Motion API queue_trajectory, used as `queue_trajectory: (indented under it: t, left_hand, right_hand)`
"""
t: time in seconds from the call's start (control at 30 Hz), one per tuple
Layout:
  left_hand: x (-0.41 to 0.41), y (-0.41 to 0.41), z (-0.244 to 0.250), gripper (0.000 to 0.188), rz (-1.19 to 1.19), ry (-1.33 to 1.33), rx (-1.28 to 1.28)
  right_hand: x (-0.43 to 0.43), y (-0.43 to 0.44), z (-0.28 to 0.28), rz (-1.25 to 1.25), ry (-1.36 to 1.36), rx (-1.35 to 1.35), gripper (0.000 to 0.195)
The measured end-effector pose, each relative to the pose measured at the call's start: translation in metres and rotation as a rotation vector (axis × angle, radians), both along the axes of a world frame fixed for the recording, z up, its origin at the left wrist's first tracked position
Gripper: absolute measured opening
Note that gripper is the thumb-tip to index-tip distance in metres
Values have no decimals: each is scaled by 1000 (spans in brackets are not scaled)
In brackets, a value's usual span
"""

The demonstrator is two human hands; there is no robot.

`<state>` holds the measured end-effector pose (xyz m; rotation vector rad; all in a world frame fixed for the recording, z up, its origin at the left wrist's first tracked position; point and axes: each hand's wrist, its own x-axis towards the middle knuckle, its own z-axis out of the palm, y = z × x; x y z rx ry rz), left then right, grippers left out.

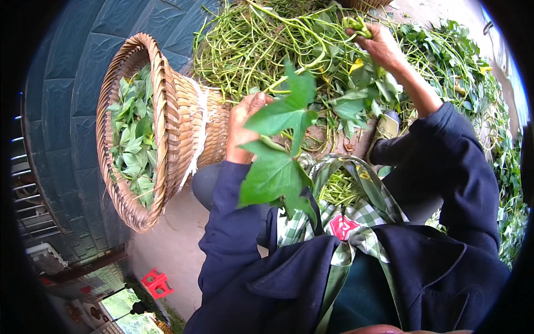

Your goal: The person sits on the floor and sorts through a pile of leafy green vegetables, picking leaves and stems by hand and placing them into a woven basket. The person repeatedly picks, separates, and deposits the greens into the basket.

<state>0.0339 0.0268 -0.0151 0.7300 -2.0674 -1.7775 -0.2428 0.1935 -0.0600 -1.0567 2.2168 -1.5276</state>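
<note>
My left hand [245, 125] grips a green vine whose large lobed leaves [277, 171] stand up towards the camera. At the upper right, my right hand [377, 44] is closed on a bunch of short green stems [358, 27], above the heap of vines. That heap of tangled vines [250, 46] lies in front of me. To the left, a wicker basket [173, 125] with a white band holds loose green leaves [135, 129]. Cut green stem pieces [340, 188] lie in the pouch of my checked apron [292, 225].
More leafy vines [463, 75] spread along the right side. Dark blue wall panels [91, 100] rise at the left. A red plastic stool [157, 283] stands on the floor at the lower left. Part of another wicker basket [367, 3] shows at the top edge.
</note>
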Motion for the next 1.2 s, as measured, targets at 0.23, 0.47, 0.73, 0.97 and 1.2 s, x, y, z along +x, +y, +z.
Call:
queue_trajectory:
  t: [0.23,0.47,0.73,0.97,1.2]
  left_hand:
    - [-32,21,-1,34,47,1,-51]
    - [-40,35,-2,40,-1,-46,69]
    - [-16,28,4,18,77,-76,93]
    - [-19,17,1,32,-2,-99,7]
    - [-26,24,5,30,-71,-3,225]
  right_hand:
    - [113,-27,39,364,-639,-18,35]
    - [109,-33,15,391,-217,106,26]
    - [46,-22,-1,-45,314,360,22]
    - [72,-19,41,264,-298,4,40]
    - [115,-32,32,520,-426,56,32]
